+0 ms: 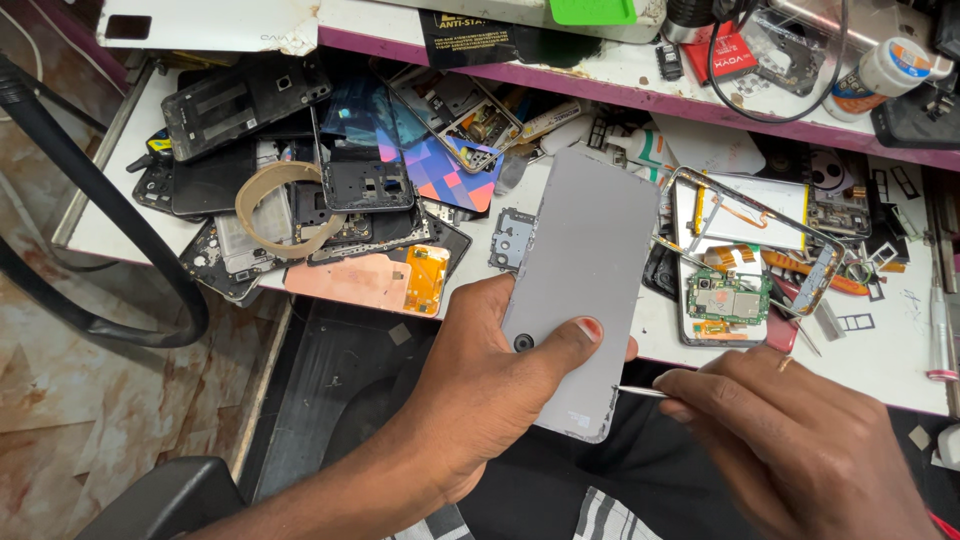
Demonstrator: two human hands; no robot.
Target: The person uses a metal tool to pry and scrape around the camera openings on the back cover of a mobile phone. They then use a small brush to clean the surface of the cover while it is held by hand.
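Two bare hands work close together at the near edge of a cluttered white workbench. The left hand is clamped on a grey phone back panel, thumb pressed across its lower face just beside a small round hole, fingers wrapped behind it. The panel stands tilted, its upper end over the bench and its lower corner hanging past the bench edge above the person's dark lap. The right hand is closed around a thin metal tool, whose tip touches the panel's lower right edge.

Just right of the panel lies an opened phone with a green circuit board exposed, and a bare metal phone frame rests tilted across it. Left of the panel sits a small grey metal plate, then a copper-coloured sheet with an orange flex part. Further left is a heap of black phone housings, with a tan ring of tape lying on it and a blue and pink patterned back cover beside it. A purple-edged shelf runs above the bench, holding a white bottle at its right end. A thick black cable loops at the left, off the bench.
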